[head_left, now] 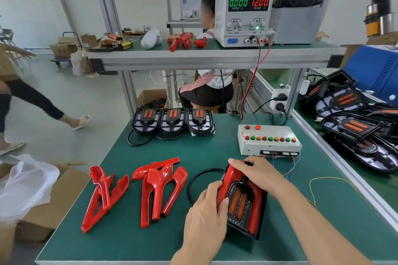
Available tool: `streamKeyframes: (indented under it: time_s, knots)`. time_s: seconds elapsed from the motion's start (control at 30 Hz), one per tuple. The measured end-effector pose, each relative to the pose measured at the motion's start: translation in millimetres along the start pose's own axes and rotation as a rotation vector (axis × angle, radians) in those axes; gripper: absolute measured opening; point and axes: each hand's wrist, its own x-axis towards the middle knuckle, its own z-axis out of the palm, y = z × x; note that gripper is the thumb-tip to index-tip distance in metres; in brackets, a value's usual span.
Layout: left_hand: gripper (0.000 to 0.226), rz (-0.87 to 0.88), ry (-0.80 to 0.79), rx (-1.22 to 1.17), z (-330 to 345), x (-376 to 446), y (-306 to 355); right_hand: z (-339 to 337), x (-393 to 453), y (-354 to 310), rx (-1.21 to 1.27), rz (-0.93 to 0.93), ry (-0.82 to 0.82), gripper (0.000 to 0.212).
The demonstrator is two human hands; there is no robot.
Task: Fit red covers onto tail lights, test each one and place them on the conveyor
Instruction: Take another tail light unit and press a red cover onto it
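I hold a tail light [241,202] flat on the green bench, left hand [206,211] gripping its near side, right hand [256,173] curled over the top, pressing the red cover [231,175] down (the tester box [269,139] sits just behind)

Red covers [159,187]; green bench mat [206,148]; black tail lights [173,120], orange lenses; white tester box [269,139].

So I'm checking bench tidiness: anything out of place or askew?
Mostly orderly. The loose red covers lie in two overlapping heaps, unlike the three tail lights lined up behind them. No damage shows.
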Motion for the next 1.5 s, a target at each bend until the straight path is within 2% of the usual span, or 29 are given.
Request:
streamKeyframes:
  time_s: [0.1, 0.27, 0.4, 0.73, 1.1, 1.27, 1.4, 1.5]
  knots:
    - [0.027, 0.004, 0.038, 0.171, 3, 2, 3, 1, -1, -2, -0.039, 0.008, 0.018, 0.079]
    - [0.022, -0.059, 0.067, 0.189, 7, 6, 6, 3, -3, -5, -0.053, 0.025, 0.018, 0.077]
    - [0.022, -0.089, 0.123, 0.130, 9, 6, 9, 3, -7, -5, -0.035, 0.039, 0.019, 0.073]
    - [0.020, -0.193, 0.196, -0.082, 9, 8, 14, 4, -9, -10, -0.035, 0.048, 0.002, 0.081]
    - [0.010, -0.054, 0.215, 0.030, 13, 3, 8, 6, -5, -4, -0.016, 0.040, -0.011, 0.067]
    - [0.019, 0.057, 0.226, 0.128, 11, 6, 6, 6, -5, -3, -0.005, 0.046, -0.015, 0.068]
    - [0.009, 0.049, 0.205, 0.122, 9, 5, 2, 7, -5, -4, 0.017, 0.061, 0.003, 0.071]
    - [0.014, 0.019, 0.185, 0.082, 8, 4, 1, 7, -4, -4, 0.038, 0.064, 0.018, 0.072]
